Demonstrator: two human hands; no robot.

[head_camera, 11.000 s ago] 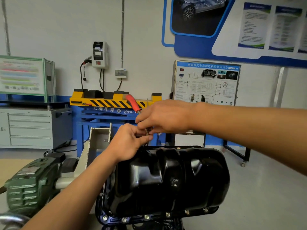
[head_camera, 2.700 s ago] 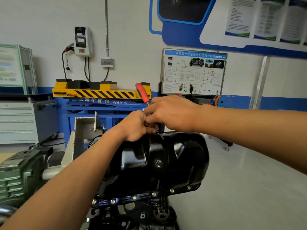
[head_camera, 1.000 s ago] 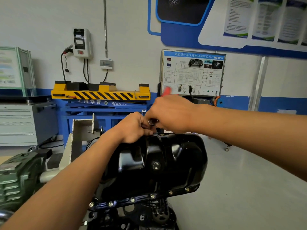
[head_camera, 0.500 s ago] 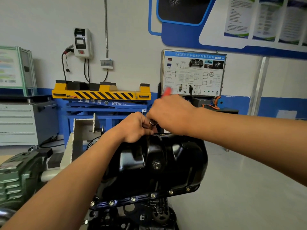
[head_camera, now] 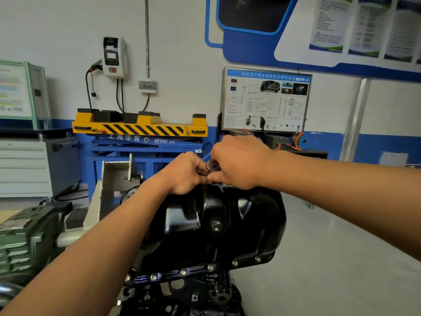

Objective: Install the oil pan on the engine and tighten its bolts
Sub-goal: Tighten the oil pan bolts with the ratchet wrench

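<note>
1. Up close, both bare arms reach over the black oil pan (head_camera: pixel 227 226), and the two hands meet at its far rim.
2. The right hand (head_camera: pixel 239 163) is closed in a fist round a ratchet (head_camera: pixel 213 166). Only the tool's round silver head shows, poking out on the thumb side; the handle is buried under the palm.
3. The left hand (head_camera: pixel 182 173) has its fingers curled tight, knuckles up, pressed against the right hand just beside that silver head. I cannot tell whether it pinches the tool, a bolt or nothing, since the fingertips are hidden.
4. The oil pan sits mouth-down on the upturned engine (head_camera: pixel 182 297), its flange flat against the block.
5. Along the near flange a row of bolts (head_camera: pixel 183 272) is seated, heads catching the light.
6. A drain plug (head_camera: pixel 215 224) sits on the pan's side facing me.
7. To the left, a green gearbox (head_camera: pixel 22 242) and a cream bracket (head_camera: pixel 114 176) belong to the engine's stand.
8. Behind, against the wall, stand a yellow-and-black lift table (head_camera: pixel 141 128), a wiring training board (head_camera: pixel 266 101) and a grey drawer cabinet (head_camera: pixel 27 165).
</note>
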